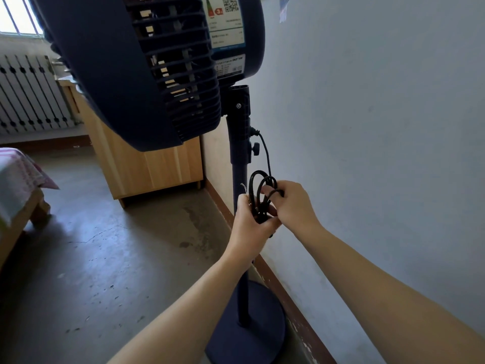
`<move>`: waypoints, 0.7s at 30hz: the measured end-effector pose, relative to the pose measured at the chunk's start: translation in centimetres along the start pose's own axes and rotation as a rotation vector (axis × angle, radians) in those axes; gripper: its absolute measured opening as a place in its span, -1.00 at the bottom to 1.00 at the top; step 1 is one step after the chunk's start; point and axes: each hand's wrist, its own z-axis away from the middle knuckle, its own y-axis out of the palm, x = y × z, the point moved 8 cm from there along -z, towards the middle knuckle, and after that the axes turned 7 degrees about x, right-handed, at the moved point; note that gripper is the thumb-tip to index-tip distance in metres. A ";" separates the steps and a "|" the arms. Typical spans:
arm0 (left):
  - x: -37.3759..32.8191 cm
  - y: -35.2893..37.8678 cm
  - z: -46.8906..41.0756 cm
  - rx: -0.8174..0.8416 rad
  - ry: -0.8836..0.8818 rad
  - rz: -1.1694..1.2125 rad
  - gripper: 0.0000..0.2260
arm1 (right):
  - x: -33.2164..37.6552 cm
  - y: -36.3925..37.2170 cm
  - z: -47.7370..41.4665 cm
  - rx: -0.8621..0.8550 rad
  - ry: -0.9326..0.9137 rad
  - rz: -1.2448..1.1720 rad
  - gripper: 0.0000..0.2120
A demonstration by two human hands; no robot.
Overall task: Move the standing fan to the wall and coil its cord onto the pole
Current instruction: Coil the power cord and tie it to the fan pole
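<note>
A dark blue standing fan (136, 74) stands close to the pale wall (380, 127), its round base (252, 337) on the concrete floor beside the skirting. Its black cord (262, 187) leaves the pole (240, 169) near the height knob and hangs down into a bundle of several loops. Both my hands hold that bundle just right of the pole, at mid height. My left hand (249, 227) grips the lower part of the loops. My right hand (291, 206) pinches the loops from the right side. The plug is hidden.
A light wooden cabinet (147, 164) stands behind the fan against the wall. A radiator (29, 93) sits under the window at the far left. A bed corner with a pink checked cover (18, 179) juts in at the left edge.
</note>
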 end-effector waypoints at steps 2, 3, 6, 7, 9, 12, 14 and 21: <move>0.0 0.1 0.2 -0.010 0.039 -0.049 -0.70 | -0.1 0.0 0.1 -0.013 0.010 -0.018 -0.81; 0.0 0.0 0.3 -0.038 0.051 -0.078 -0.71 | -0.1 0.1 0.2 -0.016 0.008 -0.017 -0.81; -0.3 -0.2 0.2 -0.111 0.068 -0.153 -0.77 | 0.1 0.2 0.5 -0.034 -0.010 0.005 -0.77; -0.4 -0.2 0.1 -0.118 0.071 -0.176 -0.80 | 0.1 0.2 0.6 -0.036 -0.016 0.016 -0.76; -0.5 0.0 0.2 -0.108 0.065 -0.171 -0.89 | 0.2 0.1 0.7 -0.022 -0.035 0.030 -0.78; -0.7 0.2 0.2 -0.026 0.058 -0.096 -0.91 | 0.7 -0.2 0.8 0.013 -0.070 0.064 -0.81; -0.7 0.1 0.1 0.023 0.049 -0.086 -0.87 | 1.0 -0.5 0.9 0.050 -0.102 0.107 -0.77; -0.5 -0.6 0.1 0.000 0.015 -0.036 -0.91 | 1.0 -1.3 1.8 0.070 -0.191 0.381 -0.73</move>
